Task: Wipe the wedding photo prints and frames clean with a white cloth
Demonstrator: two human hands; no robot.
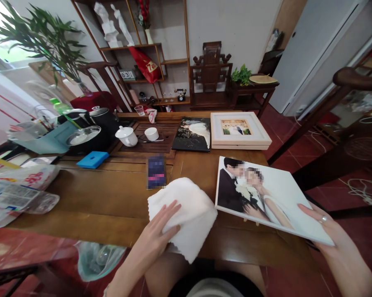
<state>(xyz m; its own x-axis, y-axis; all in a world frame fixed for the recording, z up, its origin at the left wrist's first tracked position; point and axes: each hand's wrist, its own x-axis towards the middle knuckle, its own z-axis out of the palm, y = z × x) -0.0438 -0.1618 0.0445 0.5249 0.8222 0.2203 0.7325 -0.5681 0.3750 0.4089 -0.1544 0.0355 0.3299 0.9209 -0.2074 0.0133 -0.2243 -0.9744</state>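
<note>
My left hand (161,231) lies on a white cloth (194,210), its fingers stretched out and its thumb apart on top. The cloth is spread over the near table edge, one corner hanging down. At the right, my right hand (325,225) grips the right end of a wedding photo panel (286,189), thumb on the face and the other fingers hidden underneath. The panel is tilted with its picture side up, and fingertips show below its lower edge. Just beyond the cloth is a dark blue packet (156,171), blurred by pixels.
Behind the panel lie a dark photo panel (189,136) and a pale framed photo (217,123) on the wooden table (118,185). A lidded white cup (126,136), small white cup (151,133) and blue block (92,159) stand left. Plastic bags (28,181) crowd the left edge.
</note>
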